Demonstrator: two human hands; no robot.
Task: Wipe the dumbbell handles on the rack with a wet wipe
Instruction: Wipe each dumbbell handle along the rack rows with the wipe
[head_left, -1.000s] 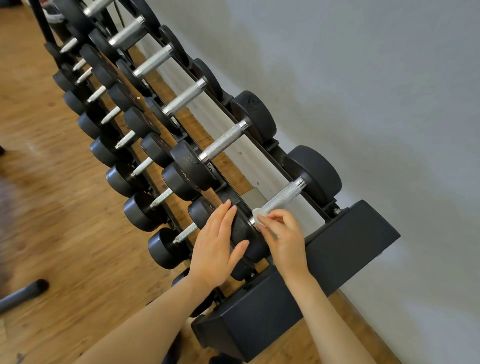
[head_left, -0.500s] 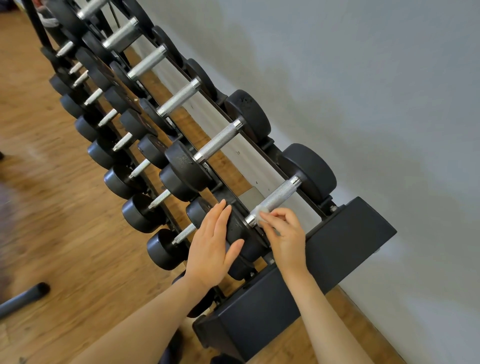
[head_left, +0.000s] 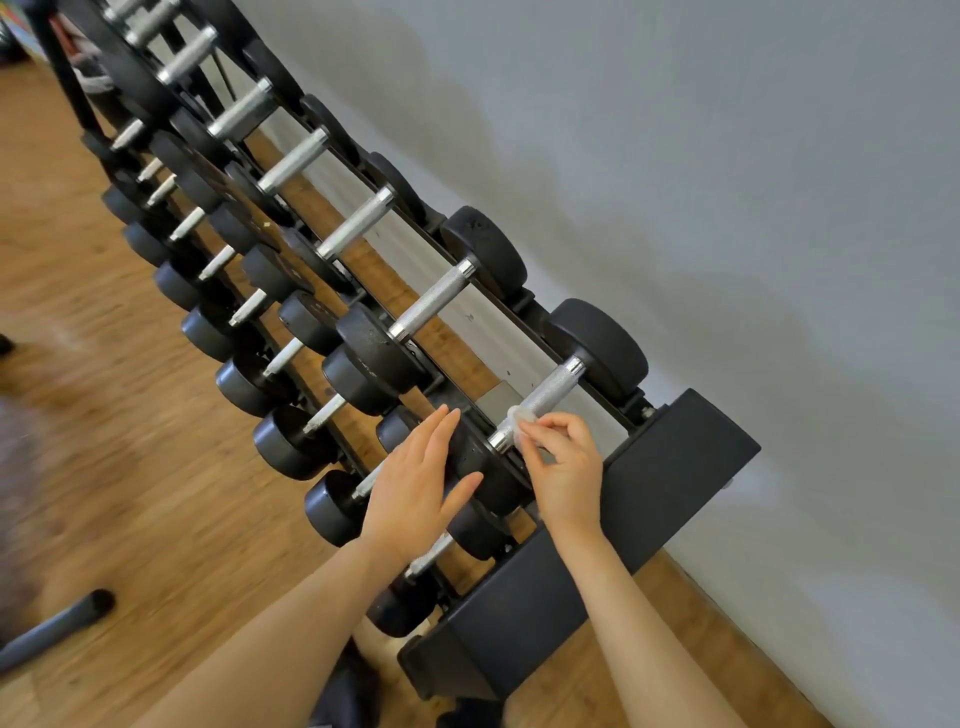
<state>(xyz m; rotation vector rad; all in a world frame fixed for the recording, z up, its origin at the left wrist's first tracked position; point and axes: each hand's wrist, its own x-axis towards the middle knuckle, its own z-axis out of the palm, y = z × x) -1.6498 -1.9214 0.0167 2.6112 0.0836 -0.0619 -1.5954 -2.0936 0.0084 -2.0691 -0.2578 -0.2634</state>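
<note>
Wiped nearest knurled steel dumbbell handle on the black tiered rack.
Pinched small white wet wipe in right hand, pressed at handle's near end; laid left hand flat, fingers straight, against black round rubber dumbbell head.

Rack cut off at top-left edge, far dumbbells out of frame. Near end of handle hidden behind wet wipe and right hand. Blurred dark patch at left edge, unidentifiable.
</note>
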